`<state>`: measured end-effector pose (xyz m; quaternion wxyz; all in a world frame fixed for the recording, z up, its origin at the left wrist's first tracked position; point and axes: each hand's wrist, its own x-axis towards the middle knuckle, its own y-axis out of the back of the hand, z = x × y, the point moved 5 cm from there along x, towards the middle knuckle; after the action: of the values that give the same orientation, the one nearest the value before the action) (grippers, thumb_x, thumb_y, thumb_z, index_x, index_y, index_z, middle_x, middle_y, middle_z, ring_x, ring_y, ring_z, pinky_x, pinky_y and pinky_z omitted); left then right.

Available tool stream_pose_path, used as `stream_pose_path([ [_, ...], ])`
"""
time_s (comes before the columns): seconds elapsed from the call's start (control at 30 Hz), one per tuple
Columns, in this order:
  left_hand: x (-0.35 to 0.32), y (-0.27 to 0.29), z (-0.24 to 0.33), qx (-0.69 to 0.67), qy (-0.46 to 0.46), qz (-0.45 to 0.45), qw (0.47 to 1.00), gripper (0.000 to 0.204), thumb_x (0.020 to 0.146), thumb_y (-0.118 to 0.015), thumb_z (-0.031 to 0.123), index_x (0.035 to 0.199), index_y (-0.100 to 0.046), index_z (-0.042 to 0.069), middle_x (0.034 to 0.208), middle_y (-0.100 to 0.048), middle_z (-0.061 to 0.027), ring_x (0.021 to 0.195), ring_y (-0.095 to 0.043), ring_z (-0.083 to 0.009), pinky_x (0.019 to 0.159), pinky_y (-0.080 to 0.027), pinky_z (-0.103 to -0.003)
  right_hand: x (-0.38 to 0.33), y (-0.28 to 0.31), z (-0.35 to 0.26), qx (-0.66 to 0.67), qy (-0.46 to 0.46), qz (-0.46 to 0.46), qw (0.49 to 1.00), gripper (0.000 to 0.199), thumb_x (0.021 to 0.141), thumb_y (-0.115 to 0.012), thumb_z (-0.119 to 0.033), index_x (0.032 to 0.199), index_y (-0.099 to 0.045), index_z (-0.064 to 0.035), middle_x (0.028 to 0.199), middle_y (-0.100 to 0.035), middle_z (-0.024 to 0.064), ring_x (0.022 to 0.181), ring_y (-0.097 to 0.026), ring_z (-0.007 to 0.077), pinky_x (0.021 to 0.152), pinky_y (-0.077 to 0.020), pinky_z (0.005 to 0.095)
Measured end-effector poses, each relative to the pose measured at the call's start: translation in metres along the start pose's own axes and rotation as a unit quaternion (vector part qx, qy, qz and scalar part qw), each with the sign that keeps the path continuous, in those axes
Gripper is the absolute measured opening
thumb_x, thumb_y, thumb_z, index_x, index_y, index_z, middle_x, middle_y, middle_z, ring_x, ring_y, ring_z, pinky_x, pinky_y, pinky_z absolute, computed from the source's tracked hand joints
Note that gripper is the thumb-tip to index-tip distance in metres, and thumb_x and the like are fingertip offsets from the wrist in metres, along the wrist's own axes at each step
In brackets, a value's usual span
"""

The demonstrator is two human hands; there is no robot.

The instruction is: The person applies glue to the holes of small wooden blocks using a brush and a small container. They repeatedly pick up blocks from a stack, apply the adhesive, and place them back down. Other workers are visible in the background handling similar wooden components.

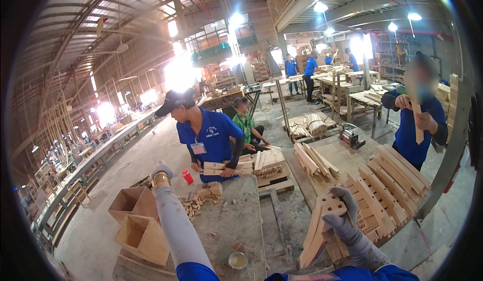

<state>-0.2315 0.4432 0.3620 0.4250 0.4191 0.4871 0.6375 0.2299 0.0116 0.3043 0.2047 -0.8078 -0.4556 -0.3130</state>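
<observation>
Wood pieces [322,225] gripped in right hand [342,215]; left hand [161,173] apart.

Right hand [341,215] gripping curved wooden pieces [318,230], left hand [161,173] raised, perhaps empty, over workbench [241,220]

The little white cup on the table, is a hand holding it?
No. The white cup stands alone on the worktable; the right hand grips curved wooden pieces instead.
</observation>
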Motion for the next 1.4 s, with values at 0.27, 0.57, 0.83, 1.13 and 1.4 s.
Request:
stream_pose_path([
  [0.27,0.009,-0.032,-0.024,-0.015,0.004,0.006,1.000,0.059,0.088,-0.049,0.021,0.141,-0.031,0.002,0.131,-0.052,-0.0166,0.117,-0.054,-0.0324,0.098,-0.043,-0.042,-0.018,-0.005,0.011,-0.037,-0.030,0.024,0.999,0.074,0.067,-0.077,-0.042,0.120,-0.050,0.0019,0.110,-0.054,0.0112,0.103,-0.053,0.0209,0.089,-0.0446,0.0352],
  [0.57,0.001,-0.027,-0.008,-0.063,0.031,0.004,0.998,0.058,0.090,-0.047,0.023,0.141,-0.030,0.003,0.131,-0.053,-0.0144,0.117,-0.054,-0.0315,0.096,-0.044,-0.041,-0.027,-0.012,0.022,-0.029,-0.049,0.033,0.998,0.079,0.069,-0.073,-0.050,0.125,-0.049,0.0011,0.119,-0.053,0.0121,0.112,-0.050,0.0241,0.098,-0.0395,0.0394],
  [0.83,0.021,-0.026,-0.043,-0.043,0.046,-0.004,0.998,0.063,0.088,-0.050,0.022,0.143,-0.026,0.002,0.131,-0.053,-0.0145,0.117,-0.054,-0.0314,0.096,-0.044,-0.041,-0.030,-0.024,-0.005,-0.017,-0.041,0.028,0.999,0.074,0.067,-0.074,-0.042,0.121,-0.049,0.0020,0.114,-0.053,0.0109,0.105,-0.052,0.0226,0.091,-0.0433,0.0369],
  [1.13,0.010,-0.018,-0.035,0.031,0.010,-0.013,0.999,0.073,0.082,-0.056,0.015,0.143,-0.019,-0.001,0.132,-0.051,-0.0184,0.118,-0.053,-0.0330,0.099,-0.043,-0.044,-0.017,-0.030,-0.021,-0.002,-0.017,-0.034,0.999,0.073,0.063,-0.083,-0.035,0.116,-0.049,0.0031,0.101,-0.058,0.0112,0.092,-0.057,0.0182,0.080,-0.0468,0.0303],
  [1.4,-0.005,-0.008,-0.031,0.020,0.024,-0.036,0.999,0.081,0.081,-0.060,0.016,0.145,-0.013,0.000,0.133,-0.048,-0.0221,0.119,-0.052,-0.0322,0.099,-0.043,-0.045,-0.022,-0.017,-0.021,-0.013,-0.012,-0.043,0.999,0.072,0.065,-0.083,-0.034,0.116,-0.049,0.0031,0.101,-0.058,0.0115,0.092,-0.057,0.0175,0.080,-0.0473,0.0299],
])
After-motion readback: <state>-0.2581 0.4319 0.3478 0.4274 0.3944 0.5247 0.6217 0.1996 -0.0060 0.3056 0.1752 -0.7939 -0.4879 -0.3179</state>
